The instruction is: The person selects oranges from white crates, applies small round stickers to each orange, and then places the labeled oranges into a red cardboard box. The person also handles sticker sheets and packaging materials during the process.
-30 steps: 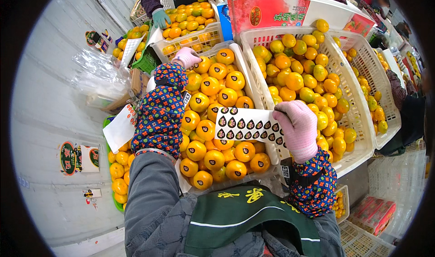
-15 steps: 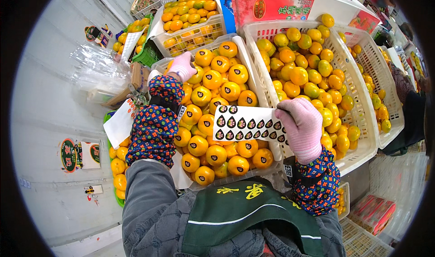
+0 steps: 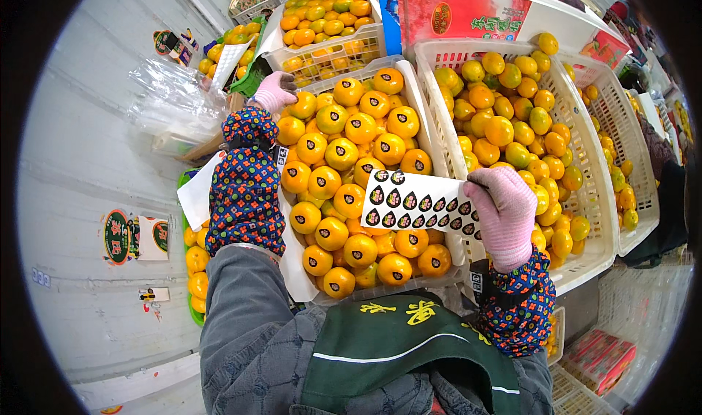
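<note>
Over a crate (image 3: 452,274) of stickered orange fruit (image 3: 341,152), the gloved right hand (image 3: 504,214) is still pinching a white sticker sheet (image 3: 420,201). Well apart, the left hand (image 3: 273,93) is now hovering at the crate's far-left corner, having shifted outward from above the fruit; whether its curled fingers are holding anything isn't clear.
</note>
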### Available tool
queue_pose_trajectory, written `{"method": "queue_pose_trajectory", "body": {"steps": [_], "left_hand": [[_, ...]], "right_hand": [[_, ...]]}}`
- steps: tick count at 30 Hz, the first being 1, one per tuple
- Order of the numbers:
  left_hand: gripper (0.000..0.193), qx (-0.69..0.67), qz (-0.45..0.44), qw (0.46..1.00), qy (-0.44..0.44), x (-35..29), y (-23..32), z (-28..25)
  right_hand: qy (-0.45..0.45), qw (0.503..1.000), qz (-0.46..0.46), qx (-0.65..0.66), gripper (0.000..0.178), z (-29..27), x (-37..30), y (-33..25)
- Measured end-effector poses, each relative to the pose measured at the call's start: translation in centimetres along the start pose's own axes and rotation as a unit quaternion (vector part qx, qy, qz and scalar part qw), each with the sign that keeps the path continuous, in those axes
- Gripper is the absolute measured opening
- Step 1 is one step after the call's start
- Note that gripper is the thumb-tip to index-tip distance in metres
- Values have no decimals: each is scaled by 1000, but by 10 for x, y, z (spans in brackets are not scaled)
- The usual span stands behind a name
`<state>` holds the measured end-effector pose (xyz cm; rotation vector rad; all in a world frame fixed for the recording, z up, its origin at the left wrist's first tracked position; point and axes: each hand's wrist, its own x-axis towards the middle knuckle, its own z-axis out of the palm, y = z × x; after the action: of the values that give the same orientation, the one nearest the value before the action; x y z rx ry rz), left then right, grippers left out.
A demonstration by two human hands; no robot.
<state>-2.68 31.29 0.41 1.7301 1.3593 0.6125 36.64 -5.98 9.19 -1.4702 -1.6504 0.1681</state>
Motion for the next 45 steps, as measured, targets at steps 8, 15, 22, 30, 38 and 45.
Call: {"method": "queue_pose_trajectory", "body": {"steps": [8,15,22,30,38,45], "left_hand": [[66,95,23,995,21,5,1,7],[61,564,133,789,207,-70,100,58],[42,108,312,901,-280,-184,182,112],[37,29,162,964,-209,-220,200,132],[50,46,215,956,-193,-235,204,139],[43,149,386,898,-147,-225,204,129]], "right_hand": [[4,1000,-3,1,11,2,0,1],[8,1000,-7,-5,11,3,0,4],[-4,999,-45,-15,9,4,-2,4],[48,990,-95,-88,28,4,2,-7],[-4,993,-116,-6,13,18,-5,-12],[-27,994,-99,-27,12,19,-7,-10]]}}
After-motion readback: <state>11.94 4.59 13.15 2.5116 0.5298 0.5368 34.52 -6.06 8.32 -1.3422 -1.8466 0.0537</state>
